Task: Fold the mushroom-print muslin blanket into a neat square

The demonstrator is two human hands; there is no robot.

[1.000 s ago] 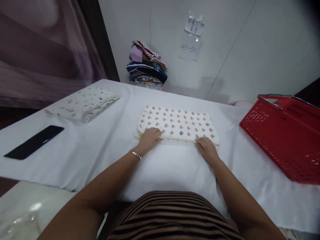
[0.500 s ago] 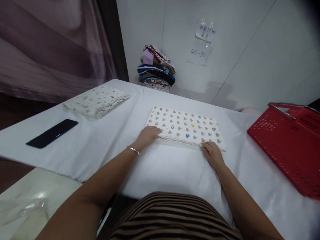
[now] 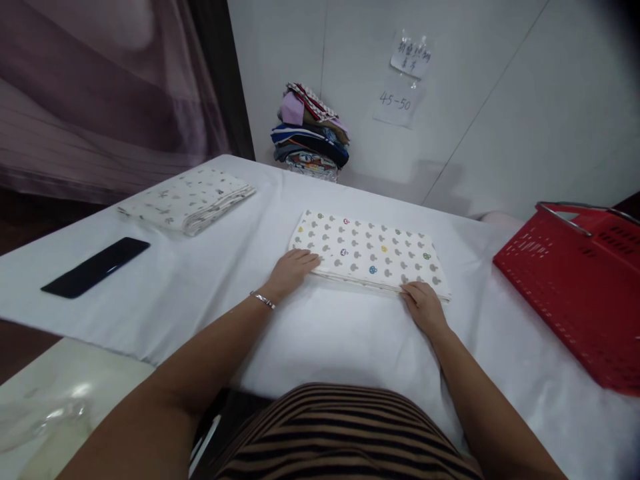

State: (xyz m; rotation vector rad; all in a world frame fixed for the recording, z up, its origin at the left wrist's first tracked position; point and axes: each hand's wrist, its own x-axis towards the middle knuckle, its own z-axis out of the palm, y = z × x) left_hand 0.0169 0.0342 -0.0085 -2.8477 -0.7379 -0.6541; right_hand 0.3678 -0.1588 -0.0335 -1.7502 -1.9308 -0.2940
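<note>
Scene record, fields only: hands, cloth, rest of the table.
left hand: palm down on near-left corner of spotted folded cloth
right hand: fingertips at its near-right edge
cloth state: flat on white table
table left: second folded cloth, black phone
table right: red basket
back wall: pile of clothes

place: laundry-folding workroom | evidence: cloth-covered table (image 3: 210,280), folded stack (image 3: 311,142), red basket (image 3: 575,280)

Folded cloth (image 3: 370,250): white, grey mushroom print with some coloured ones, layered, lying flat mid-way across the surface (image 3: 210,287), long side roughly parallel to its near edge.
</note>
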